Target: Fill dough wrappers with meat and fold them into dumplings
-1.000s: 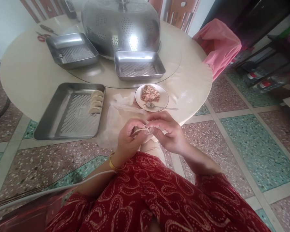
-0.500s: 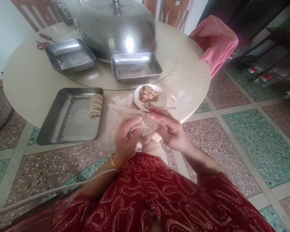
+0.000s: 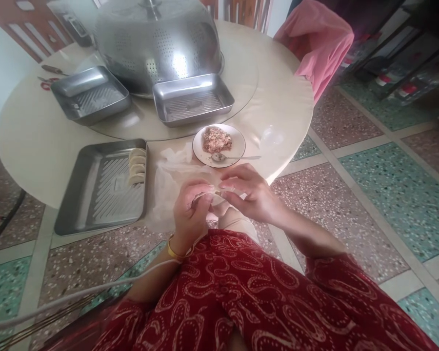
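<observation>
A pale, folded dumpling (image 3: pixel 214 191) is in the fingers of my left hand (image 3: pixel 190 204), pinched between thumb and forefinger and partly hidden by them. My right hand (image 3: pixel 251 192) meets it from the other side, thumb and fingertips closed at its edge. Just beyond my hands sits a white plate (image 3: pixel 239 144) with minced filling (image 3: pixel 216 139) and a metal spoon (image 3: pixel 218 157) resting on it. To the left, a large metal tray (image 3: pixel 81 195) holds several finished dumplings (image 3: pixel 136 165) lined along its right side.
Two smaller metal trays (image 3: pixel 95 97) (image 3: pixel 193 105) stand farther back, before a big perforated steel dome (image 3: pixel 157 48). Crumpled thin plastic (image 3: pixel 164 190) lies beside the large tray. Red-handled scissors (image 3: pixel 47 84) are at the far left. Pink cloth (image 3: pixel 316 39) drapes a chair at right.
My right hand has come in from slightly apart, and its fingertips now close on the dumpling's edge. My left hand keeps its hold. The camera view has shifted and tilted a little.
</observation>
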Available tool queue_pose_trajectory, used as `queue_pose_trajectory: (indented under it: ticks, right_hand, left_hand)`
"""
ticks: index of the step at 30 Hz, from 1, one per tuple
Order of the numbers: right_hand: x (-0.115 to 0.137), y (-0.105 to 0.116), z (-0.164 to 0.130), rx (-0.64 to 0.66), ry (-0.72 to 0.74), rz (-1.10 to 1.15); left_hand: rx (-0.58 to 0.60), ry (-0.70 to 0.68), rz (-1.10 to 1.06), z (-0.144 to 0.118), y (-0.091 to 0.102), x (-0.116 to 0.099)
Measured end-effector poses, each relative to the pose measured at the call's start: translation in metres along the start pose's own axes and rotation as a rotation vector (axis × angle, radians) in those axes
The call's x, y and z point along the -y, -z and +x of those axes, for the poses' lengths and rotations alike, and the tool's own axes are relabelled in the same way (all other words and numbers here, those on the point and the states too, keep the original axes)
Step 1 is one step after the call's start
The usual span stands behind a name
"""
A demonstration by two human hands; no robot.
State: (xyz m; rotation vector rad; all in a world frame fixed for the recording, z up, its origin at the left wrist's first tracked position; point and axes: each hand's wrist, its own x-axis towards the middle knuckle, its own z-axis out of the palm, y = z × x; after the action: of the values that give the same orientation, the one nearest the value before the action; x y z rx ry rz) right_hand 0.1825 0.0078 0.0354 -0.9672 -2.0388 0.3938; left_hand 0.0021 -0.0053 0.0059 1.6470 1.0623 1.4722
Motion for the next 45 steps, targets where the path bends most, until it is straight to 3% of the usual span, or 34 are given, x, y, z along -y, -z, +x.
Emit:
queue_pose_trajectory:
  ticks: [6, 14, 18, 24, 37, 45]
  right_hand:
    - [0.000, -0.006, -0.001, -0.010, -0.110, -0.015]
    - [0.000, -0.004, -0.007, -0.077, -0.122, -0.025]
    - [0.000, -0.003, -0.007, -0.097, -0.166, -0.023]
    - [0.001, 0.000, -0.007, -0.056, -0.241, 0.156]
    - [0.006, 0.001, -0.016, -0.064, -0.015, 0.005]
    - [0.011, -0.005, -0.020, -0.135, 0.044, -0.088]
  left_hand:
    - [0.050, 0.048, 0.007, -0.001, -0.001, 0.004]
    - [0.099, 0.075, 0.051, -0.001, -0.003, 0.009]
    - [0.156, -0.003, 0.097, 0.003, -0.003, 0.005]
    - [0.229, -0.154, 0.216, 0.008, -0.005, 0.002]
    - [0.180, -0.028, 0.095, 0.006, -0.007, -0.004]
    - [0.152, -0.116, 0.216, 0.006, -0.007, -0.006]
